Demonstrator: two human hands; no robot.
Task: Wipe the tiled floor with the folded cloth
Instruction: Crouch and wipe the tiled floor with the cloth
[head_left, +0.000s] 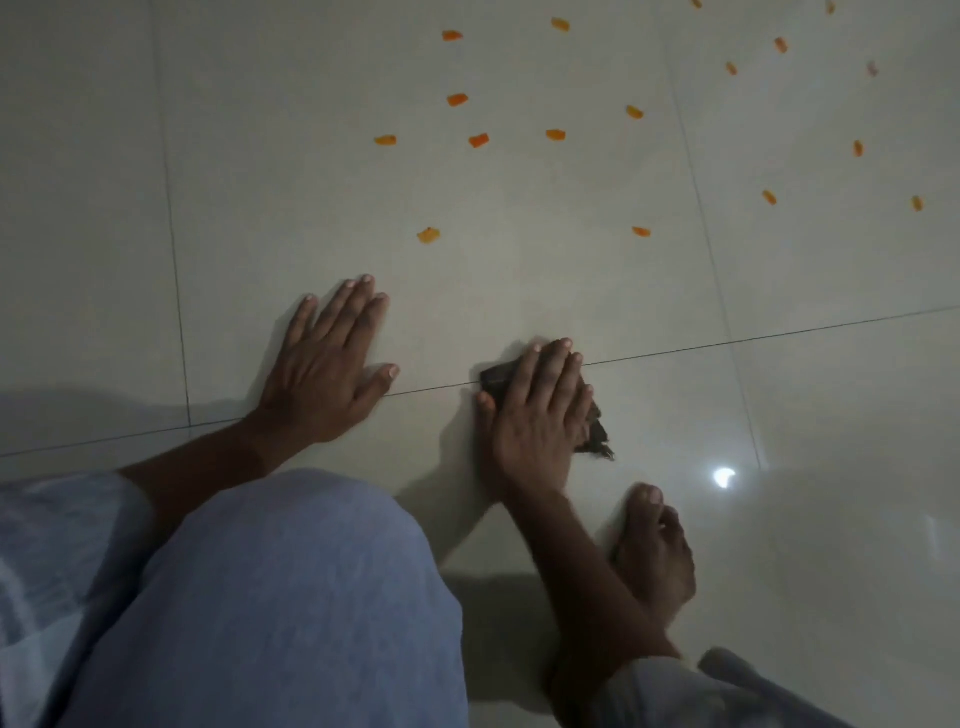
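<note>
Floor, pale tile, strewn with orange bits. My left hand lies flat, released, bracing. My right hand presses flat on the cloth at a grout line; even pressure and overlapping strokes should serve best.

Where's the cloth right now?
In the head view, the dark folded cloth lies on the tiled floor, pressed flat under the right hand, on a grout line right of the left hand.
</note>
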